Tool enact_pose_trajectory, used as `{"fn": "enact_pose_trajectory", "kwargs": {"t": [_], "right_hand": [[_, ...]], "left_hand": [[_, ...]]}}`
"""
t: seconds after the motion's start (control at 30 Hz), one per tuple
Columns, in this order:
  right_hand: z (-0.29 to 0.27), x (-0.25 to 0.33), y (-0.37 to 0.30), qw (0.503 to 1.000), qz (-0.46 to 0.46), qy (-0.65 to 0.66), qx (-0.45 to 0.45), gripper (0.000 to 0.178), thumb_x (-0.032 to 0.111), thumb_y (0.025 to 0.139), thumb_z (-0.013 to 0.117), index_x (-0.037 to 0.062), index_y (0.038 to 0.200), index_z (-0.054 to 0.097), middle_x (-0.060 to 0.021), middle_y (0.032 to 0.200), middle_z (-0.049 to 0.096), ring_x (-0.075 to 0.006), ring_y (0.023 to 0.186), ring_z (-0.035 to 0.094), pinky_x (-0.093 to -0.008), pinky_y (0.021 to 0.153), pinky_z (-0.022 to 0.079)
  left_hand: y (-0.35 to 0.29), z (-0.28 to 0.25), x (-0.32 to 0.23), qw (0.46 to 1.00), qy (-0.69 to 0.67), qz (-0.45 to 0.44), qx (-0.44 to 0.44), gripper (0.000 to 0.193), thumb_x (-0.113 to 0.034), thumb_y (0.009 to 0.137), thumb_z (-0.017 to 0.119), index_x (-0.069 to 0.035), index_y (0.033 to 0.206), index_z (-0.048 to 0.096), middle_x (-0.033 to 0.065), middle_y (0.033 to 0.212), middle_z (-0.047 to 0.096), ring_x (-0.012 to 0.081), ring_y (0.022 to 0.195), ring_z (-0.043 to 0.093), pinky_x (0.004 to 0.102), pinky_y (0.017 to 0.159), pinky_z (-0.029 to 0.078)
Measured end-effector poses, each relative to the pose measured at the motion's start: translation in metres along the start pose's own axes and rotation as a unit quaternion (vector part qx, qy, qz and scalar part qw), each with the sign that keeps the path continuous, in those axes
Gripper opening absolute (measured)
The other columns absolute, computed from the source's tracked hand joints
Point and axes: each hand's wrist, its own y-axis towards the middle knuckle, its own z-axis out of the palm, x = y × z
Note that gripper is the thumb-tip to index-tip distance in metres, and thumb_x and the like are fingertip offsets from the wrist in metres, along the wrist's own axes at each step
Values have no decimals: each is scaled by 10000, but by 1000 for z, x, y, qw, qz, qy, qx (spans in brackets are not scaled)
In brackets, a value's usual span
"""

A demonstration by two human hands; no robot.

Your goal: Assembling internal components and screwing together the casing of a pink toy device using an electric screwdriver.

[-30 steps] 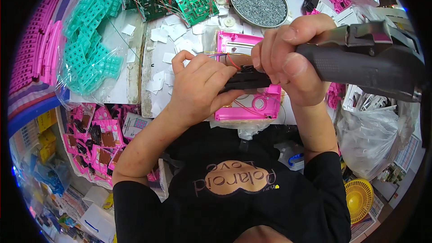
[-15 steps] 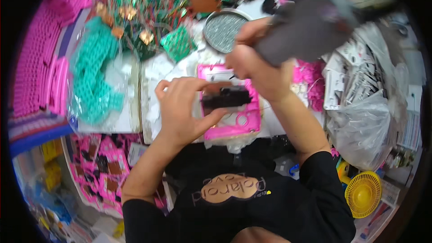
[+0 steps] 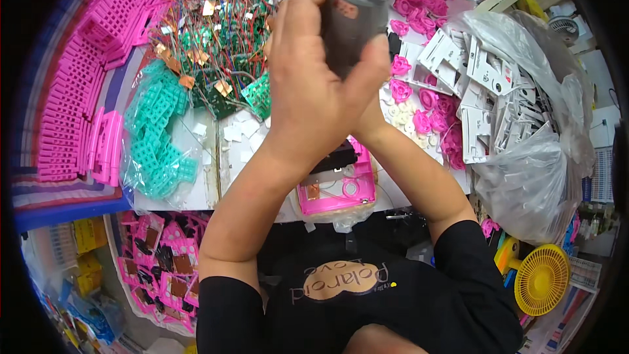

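Both hands clamp the grey power screwdriver [image 3: 350, 16], left hand [image 3: 314, 85] wrapped over it, right hand hidden behind; tool upright above the pink housing [image 3: 337, 190] at the bench's near edge.

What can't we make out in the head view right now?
- Right hand: hidden behind the left hand.
- Grey power tool: its top runs out of the upper edge, its tip is behind the hands.
- Pink casing: upper part covered by the forearms.
- Wired circuit boards: too tangled to count.

The cylindrical grey power tool [image 3: 350, 23] has a matt plastic body. The flat pink casing [image 3: 337, 190] is smooth, glossy plastic. The clear bag [image 3: 527, 180] is thin, shiny plastic film.
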Motion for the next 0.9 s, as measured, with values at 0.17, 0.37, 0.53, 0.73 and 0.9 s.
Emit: {"fn": "enact_pose_trajectory", "kwargs": {"t": [0.17,0.37,0.53,0.73,0.9], "right_hand": [[-6,15,-6,999,35,-26,20,180,80,882,787,19,1026,696,-10,869,706,-87,770,634,-275,668,523],[-34,54,-18,967,62,212,129,239,79,980,565,66,1208,496,-5,627,424,-133,542,426,-356,628,473],[-30,55,-40,982,58,83,161,250,161,1003,593,108,1205,455,-12,670,468,-134,583,462,-352,648,469],[-26,55,-41,979,55,90,174,275,171,998,614,124,1223,464,-18,712,496,-143,599,478,-366,649,470],[-29,46,-38,974,39,68,211,278,187,1001,618,129,1228,468,-14,716,497,-144,590,472,-361,628,469]], "left_hand": [[-4,-34,-11,991,89,81,55,683,-245,726,905,1,1254,548,98,1087,608,247,1018,593,367,901,467],[-113,-96,-3,941,191,-54,275,747,-362,629,939,-115,1240,586,65,1139,615,252,1098,563,437,987,340],[-159,-86,20,931,222,-61,284,522,-326,726,866,-149,1170,657,0,1087,662,217,998,603,444,948,289],[-162,-85,26,943,190,-54,269,502,-317,726,855,-148,1159,665,-13,1047,651,191,962,597,456,926,288],[-165,-85,29,947,183,-44,262,522,-326,713,858,-137,1160,665,-14,1048,640,182,954,593,458,931,283]]}}
